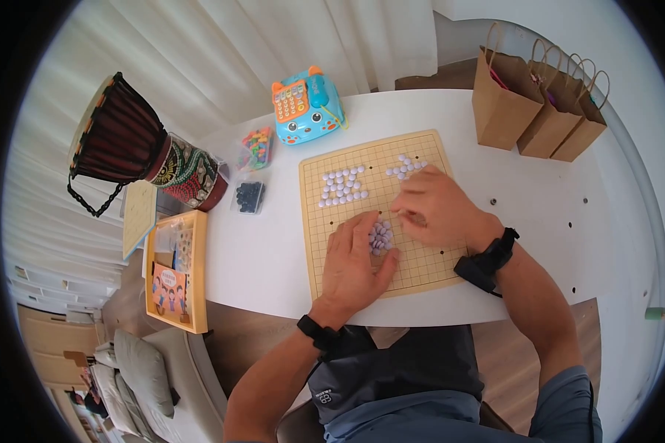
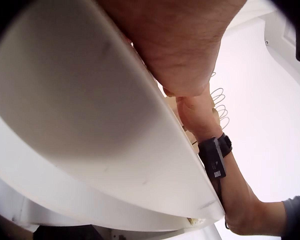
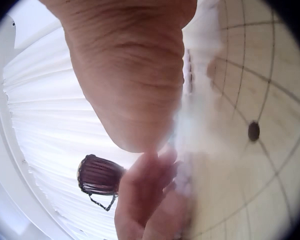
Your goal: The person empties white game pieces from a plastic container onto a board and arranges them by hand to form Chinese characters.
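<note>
A wooden grid board point(image 1: 325, 255) lies on the white table. My left hand point(image 1: 355, 258) rests on it, thumb and fingers spread around the left side of a heap of pale round game pieces point(image 1: 380, 236). My right hand point(image 1: 440, 207) is over the board's right half with its fingers bent, between the heap and a small cluster of the same pieces point(image 1: 400, 171) at the upper right. Whether it pinches a piece I cannot tell, as its fingertips are partly hidden. More pieces point(image 1: 340, 184) form a pattern at the upper left. In the right wrist view the left hand point(image 3: 150, 200) appears blurred.
Behind the board is a blue toy telephone point(image 1: 307, 107). Boxes of dark pieces point(image 1: 249, 196) and colourful pieces point(image 1: 257, 146) sit to its left, near a drum point(image 1: 148, 155). Paper bags point(image 1: 506, 103) stand at the back right. A wooden tray point(image 1: 201, 273) is by the left edge.
</note>
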Available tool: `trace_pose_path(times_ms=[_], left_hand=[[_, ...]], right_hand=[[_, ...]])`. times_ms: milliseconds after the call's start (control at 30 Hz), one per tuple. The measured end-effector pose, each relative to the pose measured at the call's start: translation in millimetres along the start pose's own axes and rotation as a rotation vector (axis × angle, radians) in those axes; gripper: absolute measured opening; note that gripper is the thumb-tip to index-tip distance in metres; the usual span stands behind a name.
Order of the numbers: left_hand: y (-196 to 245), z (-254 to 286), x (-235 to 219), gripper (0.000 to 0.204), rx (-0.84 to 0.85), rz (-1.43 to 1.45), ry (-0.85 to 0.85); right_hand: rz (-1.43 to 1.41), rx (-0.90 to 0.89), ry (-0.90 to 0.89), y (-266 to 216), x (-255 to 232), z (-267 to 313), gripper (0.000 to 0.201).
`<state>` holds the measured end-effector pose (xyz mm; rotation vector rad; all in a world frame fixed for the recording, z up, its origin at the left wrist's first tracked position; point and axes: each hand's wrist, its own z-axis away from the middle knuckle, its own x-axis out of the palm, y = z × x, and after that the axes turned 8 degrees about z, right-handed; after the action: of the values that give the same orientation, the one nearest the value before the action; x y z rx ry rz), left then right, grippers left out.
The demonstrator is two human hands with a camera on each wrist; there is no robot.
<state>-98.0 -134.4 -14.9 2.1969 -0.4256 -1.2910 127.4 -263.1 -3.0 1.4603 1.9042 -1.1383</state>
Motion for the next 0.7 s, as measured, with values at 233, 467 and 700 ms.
trace_pose_path(times_ms=[233,467,700], left_hand=[[-3,-3,1,0.068,0.066,-0.038,0.028],[-4,-4,-1,0.043,0.127,0.006,0.030],[1,-7,-3,0.027,0.126,0.008,0.035]], right_hand=[[-0.006,-0.092,-0.127,-26,1,2,0.013],[-0.029,-0.061,-0.199,-15,-8,6,0.006],[0.087,0.175,-0.185,9,-38,18,0.008]])
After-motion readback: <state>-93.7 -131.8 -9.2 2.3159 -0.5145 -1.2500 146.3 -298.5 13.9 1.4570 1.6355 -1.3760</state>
